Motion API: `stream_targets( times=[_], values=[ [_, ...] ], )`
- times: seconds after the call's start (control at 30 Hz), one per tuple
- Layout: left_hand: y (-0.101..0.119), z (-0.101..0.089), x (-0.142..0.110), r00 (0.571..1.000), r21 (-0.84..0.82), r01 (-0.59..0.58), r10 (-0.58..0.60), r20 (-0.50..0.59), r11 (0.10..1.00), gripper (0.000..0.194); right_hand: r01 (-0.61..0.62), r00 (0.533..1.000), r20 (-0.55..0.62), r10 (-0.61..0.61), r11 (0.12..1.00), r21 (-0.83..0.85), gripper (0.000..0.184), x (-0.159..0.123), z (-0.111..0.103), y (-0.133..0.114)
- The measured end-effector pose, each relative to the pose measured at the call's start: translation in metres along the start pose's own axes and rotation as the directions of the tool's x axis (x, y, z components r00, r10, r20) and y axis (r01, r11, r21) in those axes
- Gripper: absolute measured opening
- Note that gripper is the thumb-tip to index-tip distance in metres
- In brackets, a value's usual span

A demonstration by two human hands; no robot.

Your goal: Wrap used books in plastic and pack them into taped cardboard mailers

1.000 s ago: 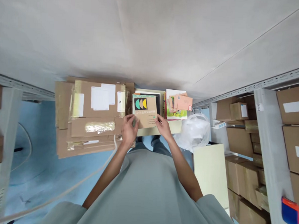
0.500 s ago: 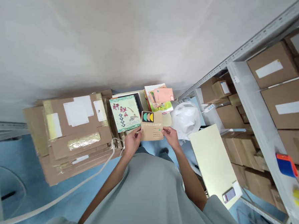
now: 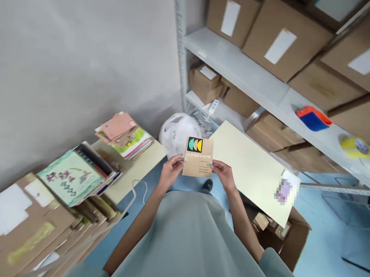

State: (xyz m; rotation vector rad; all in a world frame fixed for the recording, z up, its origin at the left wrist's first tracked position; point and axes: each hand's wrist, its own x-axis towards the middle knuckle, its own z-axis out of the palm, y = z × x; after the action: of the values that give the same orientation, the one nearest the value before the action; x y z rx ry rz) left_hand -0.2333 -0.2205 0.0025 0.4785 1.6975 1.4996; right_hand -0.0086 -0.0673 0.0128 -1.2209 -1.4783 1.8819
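Observation:
A small tan book [image 3: 197, 164] is held out in front of my body, its cover facing up with a black panel of green, beige and yellow shapes and Chinese lettering. My left hand [image 3: 170, 171] pinches its left edge. On the opposite side, my right hand [image 3: 224, 173] grips the right edge between thumb and fingers. Beyond the book lies a white plastic bag [image 3: 177, 132]. To the right is a pale yellow board-like tabletop [image 3: 242, 164], close to my right hand.
At left, pink booklets [image 3: 117, 128] top a book stack, and a green-covered book [image 3: 71, 178] rests by flattened cardboard boxes [image 3: 44, 214]. Grey shelving [image 3: 238, 77] with cartons rises at right, holding an orange-blue object [image 3: 314, 118] and a tape roll [image 3: 356, 146]. An open carton [image 3: 294, 243] sits below.
My view and body have turned right, so the book stacks now lie further left and the shelving nearer the middle. The tan book stays in both hands, now in front of the tabletop's edge.

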Motion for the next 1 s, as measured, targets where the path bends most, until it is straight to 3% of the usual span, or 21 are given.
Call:
stream_targets(
  times=[0.13,0.23,0.33,0.4,0.53,0.7,0.9,1.0],
  values=[
    [0.010,0.099,0.006,0.971,-0.037,0.128,-0.117,0.208,0.991,0.065,0.002,0.985,-0.171,0.021,0.991,0.133,0.056,-0.022,-0.092,0.003],
    [0.015,0.168,0.004,0.930,-0.028,0.173,-0.154,0.335,0.985,0.066,0.006,0.962,-0.267,0.047,0.981,0.193,0.055,-0.043,-0.147,0.007],
    [0.021,0.223,0.000,0.890,0.009,0.182,-0.168,0.423,0.983,0.070,0.020,0.930,-0.361,0.064,0.974,0.225,0.056,-0.061,-0.191,0.008],
    [0.024,0.250,-0.003,0.854,0.047,0.183,-0.183,0.487,0.982,0.074,0.036,0.906,-0.418,0.070,0.970,0.241,0.056,-0.070,-0.212,0.009],
    [0.031,0.285,-0.004,0.795,0.113,0.208,-0.236,0.559,0.972,0.082,0.063,0.867,-0.493,0.076,0.964,0.259,0.057,-0.080,-0.243,0.014],
    [0.038,0.314,-0.001,0.762,0.150,0.160,-0.219,0.609,0.976,0.078,0.089,0.837,-0.540,0.090,0.951,0.296,0.057,-0.086,-0.260,0.021],
    [0.044,0.329,0.003,0.775,0.166,0.091,-0.175,0.608,0.982,0.074,0.112,0.822,-0.565,0.072,0.952,0.284,0.060,-0.083,-0.267,0.028],
    [0.043,0.333,0.004,0.782,0.153,0.055,-0.138,0.608,0.987,0.074,0.142,0.805,-0.593,0.007,0.969,0.203,0.065,-0.079,-0.266,0.025]
  ],
)
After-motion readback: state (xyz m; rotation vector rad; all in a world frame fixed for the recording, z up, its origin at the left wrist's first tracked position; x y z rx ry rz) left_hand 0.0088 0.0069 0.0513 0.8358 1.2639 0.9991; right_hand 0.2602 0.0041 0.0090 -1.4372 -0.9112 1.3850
